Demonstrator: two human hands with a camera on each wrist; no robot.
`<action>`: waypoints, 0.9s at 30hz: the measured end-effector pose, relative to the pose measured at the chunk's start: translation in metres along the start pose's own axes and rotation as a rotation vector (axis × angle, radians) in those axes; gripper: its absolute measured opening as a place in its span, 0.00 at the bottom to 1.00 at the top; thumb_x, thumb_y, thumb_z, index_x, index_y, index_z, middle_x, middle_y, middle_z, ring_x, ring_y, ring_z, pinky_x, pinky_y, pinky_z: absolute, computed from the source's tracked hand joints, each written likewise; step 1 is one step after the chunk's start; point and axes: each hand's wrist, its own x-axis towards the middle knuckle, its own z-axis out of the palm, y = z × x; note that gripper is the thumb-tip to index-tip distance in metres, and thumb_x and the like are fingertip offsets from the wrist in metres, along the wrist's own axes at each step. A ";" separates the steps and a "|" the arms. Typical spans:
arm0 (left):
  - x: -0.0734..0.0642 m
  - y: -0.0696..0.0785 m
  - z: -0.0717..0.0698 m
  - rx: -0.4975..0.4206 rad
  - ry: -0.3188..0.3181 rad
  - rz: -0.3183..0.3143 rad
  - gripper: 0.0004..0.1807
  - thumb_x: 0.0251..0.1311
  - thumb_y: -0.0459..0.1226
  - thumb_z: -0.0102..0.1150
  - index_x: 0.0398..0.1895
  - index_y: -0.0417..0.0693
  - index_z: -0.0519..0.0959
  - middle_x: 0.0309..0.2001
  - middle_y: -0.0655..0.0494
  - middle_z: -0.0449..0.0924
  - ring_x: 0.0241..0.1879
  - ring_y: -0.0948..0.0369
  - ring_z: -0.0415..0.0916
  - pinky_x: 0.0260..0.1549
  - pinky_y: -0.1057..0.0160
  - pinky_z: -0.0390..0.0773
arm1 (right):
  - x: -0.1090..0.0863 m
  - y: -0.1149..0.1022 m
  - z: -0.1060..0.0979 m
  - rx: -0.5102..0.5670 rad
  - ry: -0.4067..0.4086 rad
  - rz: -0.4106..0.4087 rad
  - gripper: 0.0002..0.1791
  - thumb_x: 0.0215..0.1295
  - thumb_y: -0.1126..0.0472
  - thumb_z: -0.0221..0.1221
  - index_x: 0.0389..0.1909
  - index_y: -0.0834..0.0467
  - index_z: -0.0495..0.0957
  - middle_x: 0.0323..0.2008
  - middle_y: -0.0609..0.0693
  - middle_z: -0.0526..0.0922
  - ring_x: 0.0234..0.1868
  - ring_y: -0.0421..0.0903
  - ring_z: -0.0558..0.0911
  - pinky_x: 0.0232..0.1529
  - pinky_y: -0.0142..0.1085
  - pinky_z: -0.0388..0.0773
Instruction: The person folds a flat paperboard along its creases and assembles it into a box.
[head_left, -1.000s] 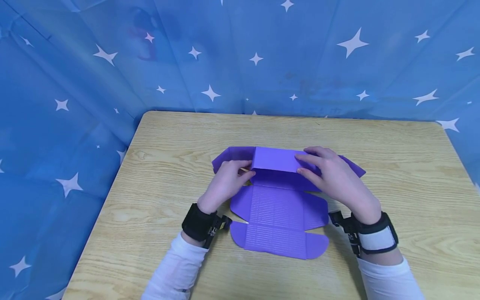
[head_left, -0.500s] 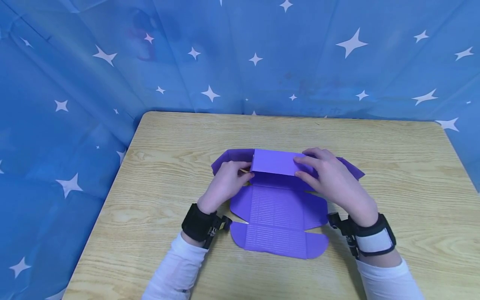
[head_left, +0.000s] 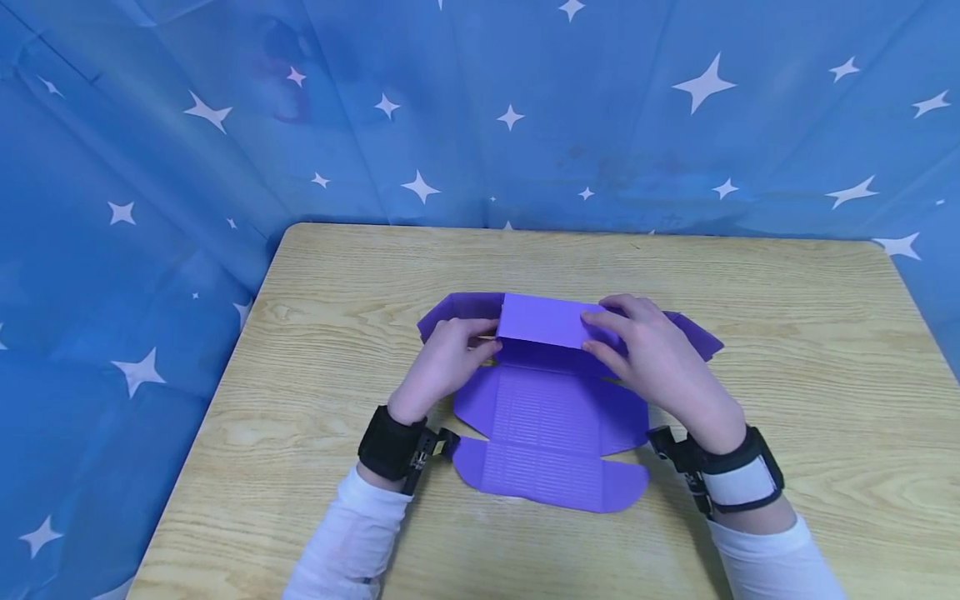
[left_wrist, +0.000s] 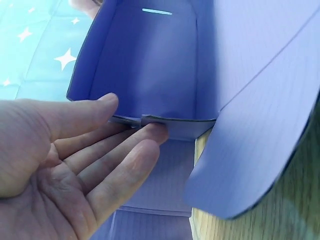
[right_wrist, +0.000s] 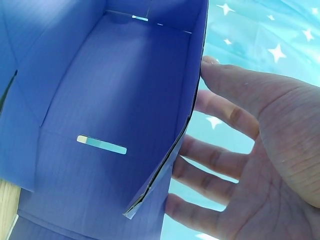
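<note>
One purple carton (head_left: 547, 408): part-folded on the desk (head_left: 832, 375), between the hands.
Left hand (head_left: 441, 357): loosely parted, touching the raised panel (head_left: 542, 320)'s left end without gripping.
Right hand (head_left: 660, 350): spread, likewise on its right.
Spring-back: could follow if either light touch slackens.

Shows no readable text, label, brand, number or sign on the purple cardboard (head_left: 547, 417), the wooden surface (head_left: 360, 283) or the blue backdrop (head_left: 465, 150), printed only with wordless white stars. Bears tiny pale marks on the black left-wrist camera mount (head_left: 424, 457), too small to make out.
</note>
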 end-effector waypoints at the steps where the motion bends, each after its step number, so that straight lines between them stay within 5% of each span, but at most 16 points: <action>1: 0.001 0.000 0.000 0.009 0.004 0.006 0.21 0.73 0.35 0.61 0.66 0.37 0.81 0.55 0.43 0.89 0.51 0.51 0.91 0.50 0.55 0.89 | 0.000 0.000 0.000 -0.001 0.002 0.000 0.20 0.70 0.57 0.68 0.59 0.62 0.85 0.60 0.66 0.82 0.63 0.66 0.81 0.62 0.60 0.81; 10: -0.001 -0.002 0.004 0.036 0.039 0.037 0.21 0.73 0.35 0.61 0.65 0.38 0.81 0.47 0.46 0.92 0.37 0.59 0.88 0.39 0.65 0.83 | -0.002 -0.001 0.002 -0.010 -0.002 0.009 0.20 0.70 0.57 0.68 0.59 0.61 0.85 0.60 0.67 0.82 0.63 0.66 0.81 0.62 0.60 0.82; 17: -0.001 -0.003 0.005 0.004 0.046 0.025 0.21 0.73 0.35 0.62 0.66 0.36 0.80 0.60 0.42 0.87 0.51 0.50 0.91 0.51 0.55 0.90 | -0.001 -0.002 0.001 -0.012 0.010 0.003 0.19 0.70 0.58 0.68 0.59 0.61 0.86 0.59 0.66 0.83 0.62 0.66 0.82 0.62 0.60 0.82; 27: 0.000 0.001 0.004 -0.022 0.019 -0.019 0.24 0.73 0.36 0.63 0.68 0.36 0.78 0.63 0.41 0.85 0.55 0.49 0.89 0.55 0.54 0.89 | -0.001 0.001 0.002 -0.014 0.005 0.005 0.20 0.71 0.56 0.68 0.59 0.62 0.85 0.60 0.66 0.82 0.61 0.66 0.82 0.61 0.60 0.82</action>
